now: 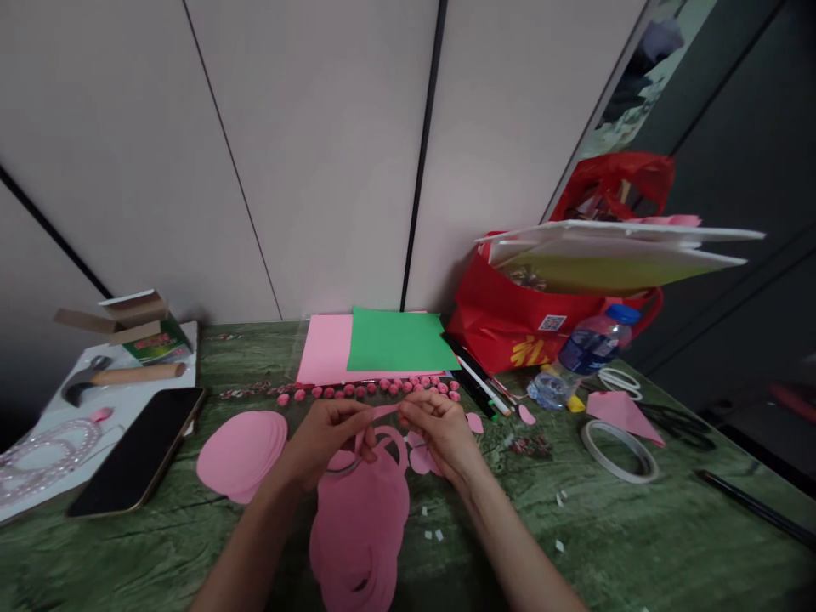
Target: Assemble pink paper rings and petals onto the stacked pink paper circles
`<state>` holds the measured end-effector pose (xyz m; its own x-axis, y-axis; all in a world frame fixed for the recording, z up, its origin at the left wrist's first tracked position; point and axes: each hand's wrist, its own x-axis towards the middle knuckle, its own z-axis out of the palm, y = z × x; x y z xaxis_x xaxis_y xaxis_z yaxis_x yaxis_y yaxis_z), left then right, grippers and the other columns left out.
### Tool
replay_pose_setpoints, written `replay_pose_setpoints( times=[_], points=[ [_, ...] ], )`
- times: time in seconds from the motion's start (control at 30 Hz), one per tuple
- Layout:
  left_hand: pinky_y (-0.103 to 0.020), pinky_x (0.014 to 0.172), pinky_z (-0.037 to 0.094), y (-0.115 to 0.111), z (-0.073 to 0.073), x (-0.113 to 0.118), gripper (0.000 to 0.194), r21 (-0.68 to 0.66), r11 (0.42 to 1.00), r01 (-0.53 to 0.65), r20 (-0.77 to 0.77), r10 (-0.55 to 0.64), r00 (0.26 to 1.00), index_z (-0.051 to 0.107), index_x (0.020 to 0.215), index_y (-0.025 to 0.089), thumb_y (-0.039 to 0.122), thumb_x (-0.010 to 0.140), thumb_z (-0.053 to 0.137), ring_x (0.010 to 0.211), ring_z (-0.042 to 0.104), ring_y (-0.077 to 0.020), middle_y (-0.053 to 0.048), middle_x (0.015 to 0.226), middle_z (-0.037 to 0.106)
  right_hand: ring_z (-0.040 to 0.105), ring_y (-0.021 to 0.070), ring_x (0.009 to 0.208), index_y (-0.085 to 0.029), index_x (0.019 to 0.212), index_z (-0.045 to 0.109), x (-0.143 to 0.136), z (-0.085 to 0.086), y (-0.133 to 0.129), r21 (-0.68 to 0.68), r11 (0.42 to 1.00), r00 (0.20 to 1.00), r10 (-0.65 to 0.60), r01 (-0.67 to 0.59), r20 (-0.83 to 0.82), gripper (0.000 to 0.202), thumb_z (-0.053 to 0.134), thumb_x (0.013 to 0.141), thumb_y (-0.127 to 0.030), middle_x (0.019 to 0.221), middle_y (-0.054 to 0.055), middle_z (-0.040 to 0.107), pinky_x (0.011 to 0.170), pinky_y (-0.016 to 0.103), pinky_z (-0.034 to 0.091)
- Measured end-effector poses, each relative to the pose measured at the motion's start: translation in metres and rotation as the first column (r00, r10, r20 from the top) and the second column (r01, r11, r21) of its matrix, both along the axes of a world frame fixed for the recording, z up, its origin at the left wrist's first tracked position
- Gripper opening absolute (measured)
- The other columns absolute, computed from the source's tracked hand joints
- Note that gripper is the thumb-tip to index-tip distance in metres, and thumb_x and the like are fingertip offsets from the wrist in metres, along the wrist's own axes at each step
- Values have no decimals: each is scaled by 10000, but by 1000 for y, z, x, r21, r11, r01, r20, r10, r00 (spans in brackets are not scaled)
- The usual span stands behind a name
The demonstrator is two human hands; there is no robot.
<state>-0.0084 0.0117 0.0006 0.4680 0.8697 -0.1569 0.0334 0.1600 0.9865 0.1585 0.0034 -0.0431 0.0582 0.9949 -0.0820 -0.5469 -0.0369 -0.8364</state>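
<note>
A narrow pink paper strip (384, 411) is stretched between my two hands, above the table's middle. My left hand (337, 433) pinches it at one end, and part of the strip hangs down by those fingers. At the other end, my right hand (437, 429) grips it between thumb and fingers. Below them lies a pile of pink paper cutouts (360, 518) with curved edges and ring-like openings. A stack of pink paper circles (242, 450) sits left of my left hand. Small pink paper petals (421, 457) lie partly behind my right hand.
Behind my hands is a row of pink paper rolls (361, 391), then green paper (401, 340). A red bag (497, 314), water bottle (583, 353) and tape roll (620, 451) stand or lie right. A phone (140, 450), hammer (127, 374) and opened box (153, 331) are left.
</note>
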Motion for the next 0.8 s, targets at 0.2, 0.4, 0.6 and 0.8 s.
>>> replay_pose_setpoints(
  times=[0.2,0.4,0.6,0.8],
  points=[
    [-233,518,448,0,-2,-1,277,3,1000,-9,13,9,1000,594,576,134,353,745,578,472,563,-107,2,538,596,588,77,510,-159,609,673,-1,3,0,-6,999,998,-49,49,-34,181,799,490,-210,560,-19,658,532,174,497],
    [-226,517,459,2,-1,-2,304,3,998,-59,9,59,998,589,574,129,383,741,572,465,547,-103,-10,533,599,644,130,630,-167,734,702,-1,1,1,32,999,1000,-7,8,-27,213,770,544,-235,700,24,704,696,272,530],
    [-236,528,466,1,-2,-2,286,-3,999,-44,42,44,998,571,554,145,366,735,583,459,539,-99,11,524,584,631,118,566,-164,710,690,-1,-2,1,21,1000,1000,-13,13,-16,210,780,529,-222,630,13,692,618,243,525],
    [-237,532,448,0,-2,-1,251,26,1000,18,25,-18,1000,606,607,142,332,766,559,482,559,-100,8,557,598,589,78,515,-166,660,670,-1,-1,0,23,1000,1000,-14,14,-25,185,786,523,-209,567,-21,659,553,191,504]
  ],
)
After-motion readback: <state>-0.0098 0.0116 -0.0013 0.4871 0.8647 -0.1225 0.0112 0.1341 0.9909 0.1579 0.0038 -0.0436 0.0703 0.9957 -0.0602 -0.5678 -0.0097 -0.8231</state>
